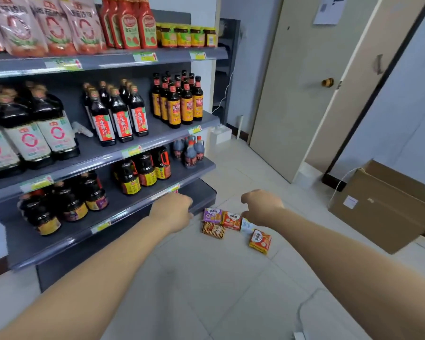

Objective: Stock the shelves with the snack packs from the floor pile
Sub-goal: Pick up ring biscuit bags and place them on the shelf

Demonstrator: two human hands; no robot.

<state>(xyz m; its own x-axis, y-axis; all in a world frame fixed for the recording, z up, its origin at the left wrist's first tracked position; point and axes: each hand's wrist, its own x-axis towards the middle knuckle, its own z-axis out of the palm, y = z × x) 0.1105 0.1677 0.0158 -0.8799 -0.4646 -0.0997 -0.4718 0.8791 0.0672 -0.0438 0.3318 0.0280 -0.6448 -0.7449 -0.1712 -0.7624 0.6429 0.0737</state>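
- Standing at the far left, grey shelves [59, 241] carry sauces: three pink pouches [54, 28] show on the top tier, with another cut off by the frame edge.
- Beside them stand red squeeze bottles [130, 23], with rows of dark bottles [119, 116] on the tiers below; their labels bear Chinese characters too blurred to read for certain.
- Yellow-green price tags [144, 56] line the shelf edges, their print illegible.
- The left hand [172, 212] reaches out in front of the lowest shelf edge; its fingers bend away from the camera with the tips hidden, so I cannot tell whether they grip anything.
- Five snack packs [231, 220] lie on the tiled floor [206, 278] just beside the shelf's end: one purple, one red-orange, one brown-striped, one pale and one orange, the last a little apart; their printed names are too small to read.
- The right hand [260, 207] hovers over the pile with its fingers curved downward and loosely spread, pinching nothing, and covers part of the pale pack.
- A cardboard box [383, 207] stands at the right, cut off by the frame.
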